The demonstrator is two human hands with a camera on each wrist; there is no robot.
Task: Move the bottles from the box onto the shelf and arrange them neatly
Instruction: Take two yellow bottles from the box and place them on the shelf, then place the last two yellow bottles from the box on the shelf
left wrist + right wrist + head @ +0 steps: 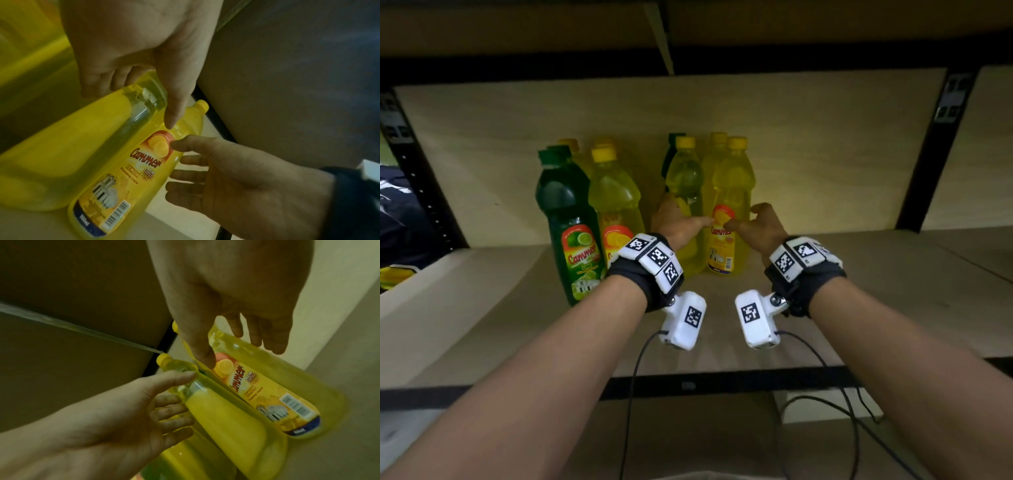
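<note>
Several detergent bottles stand on the wooden shelf (pixel 859 291). At the front of the right group are a plain-sided yellow bottle (pixel 686 178) (pixel 61 162) (pixel 226 418) and a labelled lemon bottle (pixel 732 192) (pixel 123 178) (pixel 267 386). My left hand (pixel 678 222) (pixel 133 40) (pixel 102 410) rests on the plain bottle's left side with fairly straight fingers, its thumb lying across the front. My right hand (pixel 756 226) (pixel 236 178) (pixel 226 280) touches the lemon bottle's label with its thumb, and its fingers hang loose beside the bottle. More bottles stand behind, partly hidden.
A green lime bottle (pixel 565 212) and another yellow bottle (pixel 614 198) stand to the left with more behind. Black uprights (pixel 928 154) flank the bay and an upper shelf (pixel 688 27) hangs overhead. Bare board stretches to the right. Cables (pixel 825 404) dangle below the shelf edge.
</note>
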